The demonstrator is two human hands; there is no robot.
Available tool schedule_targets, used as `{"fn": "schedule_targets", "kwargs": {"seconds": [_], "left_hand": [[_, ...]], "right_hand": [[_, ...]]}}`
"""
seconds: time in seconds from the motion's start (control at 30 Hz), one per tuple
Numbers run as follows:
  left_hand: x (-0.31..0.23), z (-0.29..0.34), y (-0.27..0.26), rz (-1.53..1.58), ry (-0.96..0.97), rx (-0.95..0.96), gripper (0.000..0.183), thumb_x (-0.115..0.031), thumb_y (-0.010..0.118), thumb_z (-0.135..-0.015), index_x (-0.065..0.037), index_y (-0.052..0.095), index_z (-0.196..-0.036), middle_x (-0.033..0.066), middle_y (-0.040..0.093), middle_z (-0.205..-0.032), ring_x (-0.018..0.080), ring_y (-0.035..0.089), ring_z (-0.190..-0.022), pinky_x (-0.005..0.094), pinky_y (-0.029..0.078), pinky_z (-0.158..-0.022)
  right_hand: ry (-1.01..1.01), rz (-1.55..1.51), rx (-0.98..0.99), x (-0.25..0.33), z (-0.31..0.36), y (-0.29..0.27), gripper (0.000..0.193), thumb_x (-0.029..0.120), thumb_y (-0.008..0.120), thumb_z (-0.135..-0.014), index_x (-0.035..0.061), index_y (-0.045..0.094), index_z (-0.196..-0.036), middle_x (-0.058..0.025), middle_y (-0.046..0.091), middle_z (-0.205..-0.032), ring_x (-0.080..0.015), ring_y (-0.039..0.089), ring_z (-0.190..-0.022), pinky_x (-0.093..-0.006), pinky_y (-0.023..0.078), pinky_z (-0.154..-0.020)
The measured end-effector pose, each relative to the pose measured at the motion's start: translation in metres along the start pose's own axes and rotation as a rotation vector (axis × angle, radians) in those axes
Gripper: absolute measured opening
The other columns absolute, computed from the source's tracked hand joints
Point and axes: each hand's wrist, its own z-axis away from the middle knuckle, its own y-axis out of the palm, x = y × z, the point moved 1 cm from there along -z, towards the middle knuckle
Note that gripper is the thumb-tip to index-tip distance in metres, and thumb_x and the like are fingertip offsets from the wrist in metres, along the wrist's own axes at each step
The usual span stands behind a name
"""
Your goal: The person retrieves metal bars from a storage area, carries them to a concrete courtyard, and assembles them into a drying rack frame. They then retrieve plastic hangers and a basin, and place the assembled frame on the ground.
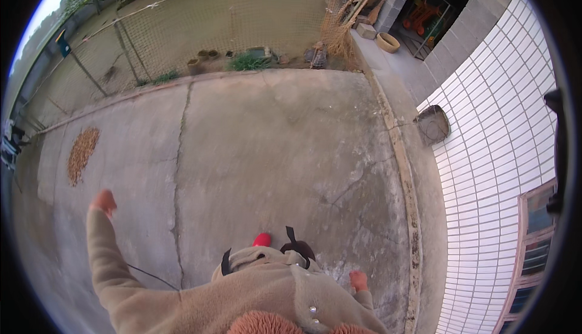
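My left hand (104, 202) is stretched out to the left over the concrete yard, at the end of a beige fleece sleeve. It looks curled into a fist, slightly blurred, and nothing shows in it. The nearest thing in the picture is a patch of small brown pieces (83, 155) spread on the concrete, apart from the hand. Low on the right, my right hand (359, 280) hangs beside my coat (260, 291); its fingers are too small and blurred to read. A red shoe tip (262, 239) shows below me, and a thin dark line (151, 276) runs behind my left arm.
A net fence (200, 21) crosses the far side, with pots (193, 65) and grass (250, 61) along it. Twig brooms (339, 33) lean near a dark doorway, beside a round basin (388, 43). A square container (432, 125) stands against the white tiled wall (485, 152).
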Motion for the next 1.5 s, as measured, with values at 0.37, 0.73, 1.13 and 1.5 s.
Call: {"fn": "schedule_targets", "kwargs": {"seconds": [0.37,0.73,1.13,1.5], "left_hand": [[-0.686,0.348,-0.362,0.49,2.006,0.275,0.037,-0.022,0.068,-0.085,0.003,0.061,-0.112,0.0147,0.062,-0.11,0.0268,0.062,-0.098,0.0335,0.049,-0.086],[-1.034,0.294,-0.55,0.664,2.404,1.012,0.048,-0.024,0.065,-0.089,0.013,0.052,-0.117,0.0303,0.053,-0.116,0.0406,0.057,-0.102,0.0441,0.049,-0.083],[-1.395,0.165,-0.848,0.666,2.411,1.043,0.027,-0.007,0.055,-0.093,0.014,0.055,-0.111,0.0262,0.059,-0.104,0.0366,0.061,-0.092,0.042,0.052,-0.077],[-1.769,0.135,-1.0,0.455,2.424,0.985,0.029,-0.007,0.052,-0.094,0.014,0.052,-0.114,0.0214,0.059,-0.108,0.03,0.061,-0.094,0.0322,0.051,-0.079]], "right_hand": [[-0.018,0.038,0.241,0.102,-0.329,-0.134,0.017,0.022,0.056,-0.079,0.0113,0.069,-0.077,-0.0085,0.066,-0.069,-0.023,0.065,-0.066,-0.0386,0.05,-0.058],[-0.389,-0.127,-0.232,0.415,-0.691,-0.385,0.022,0.028,0.056,-0.082,0.0089,0.067,-0.085,-0.0131,0.066,-0.073,-0.0291,0.064,-0.067,-0.0408,0.05,-0.062],[0.068,-0.364,-0.013,0.513,-0.927,-0.534,0.018,0.014,0.062,-0.08,0.0013,0.067,-0.092,-0.0084,0.064,-0.066,-0.0157,0.061,-0.054,-0.0305,0.047,-0.048],[0.216,-0.482,0.156,0.561,-1.253,-0.696,0.017,0.017,0.056,-0.086,0.003,0.066,-0.088,-0.0082,0.063,-0.07,-0.0182,0.058,-0.052,-0.033,0.044,-0.044]]}}
